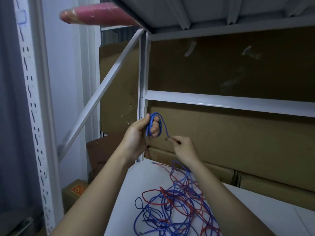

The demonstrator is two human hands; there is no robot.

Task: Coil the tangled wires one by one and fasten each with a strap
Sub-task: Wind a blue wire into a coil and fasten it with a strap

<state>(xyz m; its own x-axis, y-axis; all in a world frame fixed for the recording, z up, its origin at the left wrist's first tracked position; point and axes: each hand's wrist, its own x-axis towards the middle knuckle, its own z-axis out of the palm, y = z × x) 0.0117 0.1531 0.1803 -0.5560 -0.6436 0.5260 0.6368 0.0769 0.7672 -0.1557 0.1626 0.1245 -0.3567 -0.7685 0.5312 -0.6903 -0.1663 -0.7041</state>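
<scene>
— White metal shelving (pixel 221 103) backed with flattened cardboard (pixel 221 65), and a white tabletop (pixel 136 181) in front of it. Where are we with the wires?

— Early, I'd say. Only one wire is in hand. The left hand (pixel 138 133) is raised in front of the shelf post, its fingers curled round a small blue coil (pixel 154 125) of a few loops.

— And the other hand?

— The right hand (pixel 183 145) sits just beside it, a little lower, pinching the loose end of that same blue wire between thumb and fingertip. A short run of wire arcs from the coil down to the pinch. The two hands are close but not touching.

— So that coil is almost wound?

— It looks that way, since the free end is already in the fingers. It isn't fastened, though. I see no strap on it, and no strap anywhere in view.

— What's left on the table?

— Most of the job. A tangled heap of red and blue wires (pixel 175 206) lies on the tabletop below the right forearm, loops crossing each other, running out of the bottom of the view. I can't count the separate wires in it.

— Any finished bundles lying about?

— None that I can make out. Beyond that there's only a pink wrapped roll (pixel 95 14) on the top shelf and a small brown box (pixel 76 191) down on the left.
</scene>
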